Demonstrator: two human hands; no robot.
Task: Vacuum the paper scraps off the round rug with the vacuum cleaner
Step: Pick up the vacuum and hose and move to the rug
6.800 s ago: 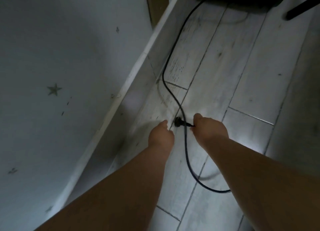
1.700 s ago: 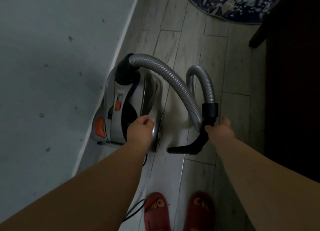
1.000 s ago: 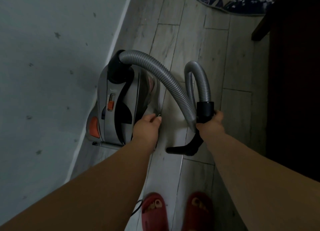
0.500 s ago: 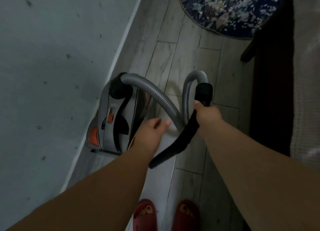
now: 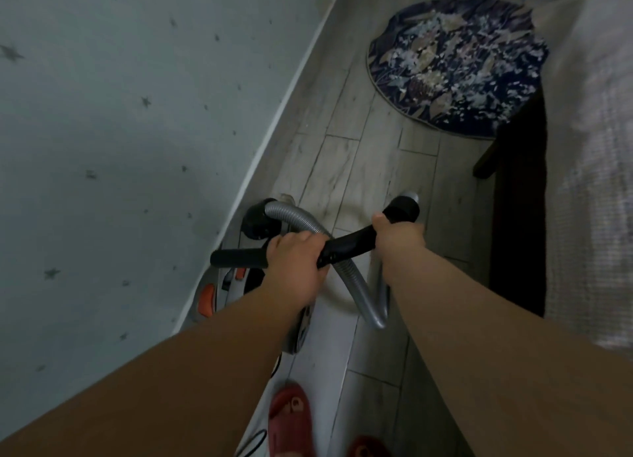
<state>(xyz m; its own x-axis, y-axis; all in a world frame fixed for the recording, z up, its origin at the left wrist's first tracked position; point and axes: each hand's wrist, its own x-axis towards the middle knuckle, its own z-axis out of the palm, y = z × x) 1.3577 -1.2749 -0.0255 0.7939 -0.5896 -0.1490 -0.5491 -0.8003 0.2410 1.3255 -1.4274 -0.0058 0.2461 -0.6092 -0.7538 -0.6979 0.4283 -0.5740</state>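
The grey canister vacuum cleaner (image 5: pixel 219 294) with orange buttons sits on the floor by the left wall, mostly hidden under my left arm. Its ribbed grey hose (image 5: pixel 356 285) loops from the body to a black curved handle tube (image 5: pixel 346 247), lifted level in front of me. My left hand (image 5: pixel 294 264) grips the tube near its open end, and my right hand (image 5: pixel 397 240) grips it by the hose cuff. The round dark floral rug (image 5: pixel 455 66) lies further ahead, strewn with several pale paper scraps (image 5: pixel 479 69).
A star-patterned wall (image 5: pixel 120 131) with white skirting runs along the left. A dark bed frame (image 5: pixel 517 196) with a pale cover (image 5: pixel 589 168) borders the right. Pale floorboards (image 5: pixel 346 168) form a narrow aisle. My red slippers (image 5: pixel 291 419) and the black cord (image 5: pixel 253 439) lie below.
My left hand left the vacuum body and took hold of the black tube. Both hands raised the tube to a level position. The view tilted up, bringing the whole rug into sight.
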